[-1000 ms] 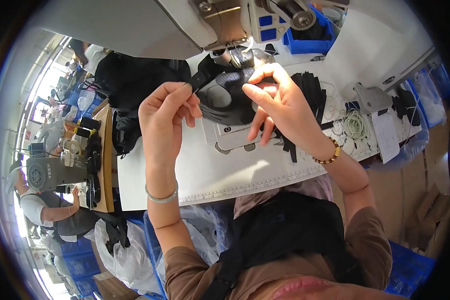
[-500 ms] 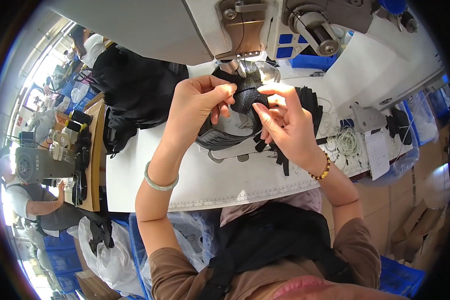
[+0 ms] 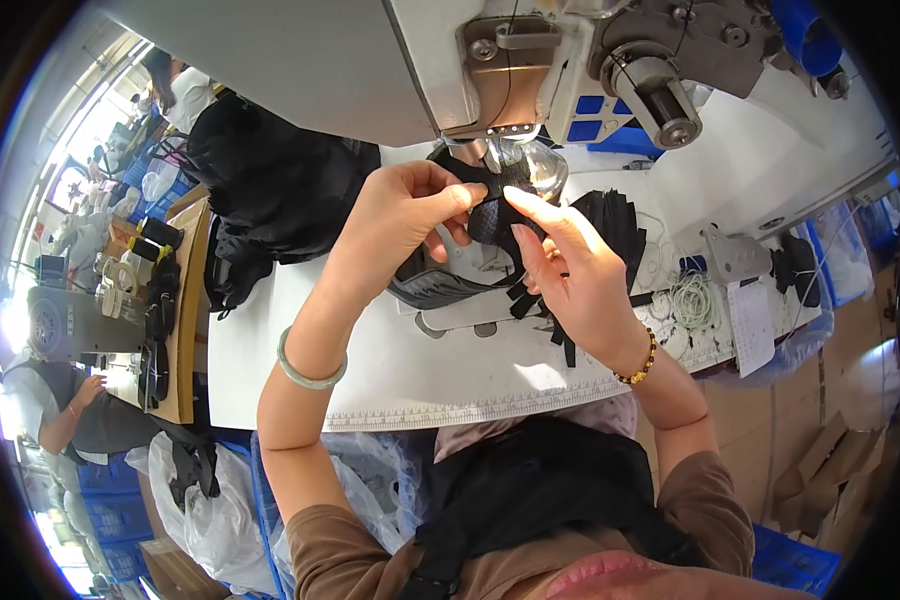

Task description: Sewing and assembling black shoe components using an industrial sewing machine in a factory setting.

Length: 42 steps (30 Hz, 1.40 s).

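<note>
A black webbing strap (image 3: 440, 288) curves in a loop under the sewing machine's needle area (image 3: 487, 152). My left hand (image 3: 400, 225) pinches its upper part between thumb and index finger, just in front of the presser foot. Close beside it, my right hand (image 3: 575, 270) reaches in from the right. Its index fingertip touches the strap near the left thumb, while its thumb stands apart below. The sewing machine head (image 3: 510, 75) hangs right over both hands. What lies directly under the presser foot is partly hidden.
A heap of black fabric (image 3: 280, 180) lies at the left. Cut black strips (image 3: 610, 235) spread right of my hands, near a coil of pale cord (image 3: 692, 300). A ruler strip (image 3: 470, 410) edges the white table. Further left, a person (image 3: 65, 410) sits beside another machine.
My right index finger has stretched out toward the left thumb, opening a wider gap from its own thumb. The left hand keeps its pinch. The whole view has shifted slightly.
</note>
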Tool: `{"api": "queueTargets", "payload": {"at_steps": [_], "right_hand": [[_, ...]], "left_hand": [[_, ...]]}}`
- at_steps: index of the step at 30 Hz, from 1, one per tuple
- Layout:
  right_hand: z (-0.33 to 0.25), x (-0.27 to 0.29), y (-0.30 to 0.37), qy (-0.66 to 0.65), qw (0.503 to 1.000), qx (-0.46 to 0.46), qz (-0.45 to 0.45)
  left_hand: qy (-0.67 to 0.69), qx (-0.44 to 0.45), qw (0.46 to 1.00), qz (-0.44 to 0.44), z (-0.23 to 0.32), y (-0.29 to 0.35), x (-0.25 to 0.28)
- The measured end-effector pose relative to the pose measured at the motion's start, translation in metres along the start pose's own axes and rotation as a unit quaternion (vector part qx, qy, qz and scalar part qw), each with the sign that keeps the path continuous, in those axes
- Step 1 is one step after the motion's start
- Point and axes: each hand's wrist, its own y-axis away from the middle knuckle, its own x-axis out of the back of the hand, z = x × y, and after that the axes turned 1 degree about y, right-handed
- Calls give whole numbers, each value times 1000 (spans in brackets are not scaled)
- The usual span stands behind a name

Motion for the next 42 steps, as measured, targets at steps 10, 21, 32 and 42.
{"api": "queueTargets", "payload": {"at_steps": [10,21,32,42], "right_hand": [[1,0,0,3,1000,5,1],[-4,2,-2,25,999,20,10],[-10,1,-8,45,999,13,12],[-5,3,-7,-101,989,-110,7]], "left_hand": [[70,-41,996,-27,-11,-5,2],[79,-34,996,-39,-11,-11,4],[95,-23,995,-33,-7,-16,5],[74,-49,993,-78,-4,-18,9]]}}
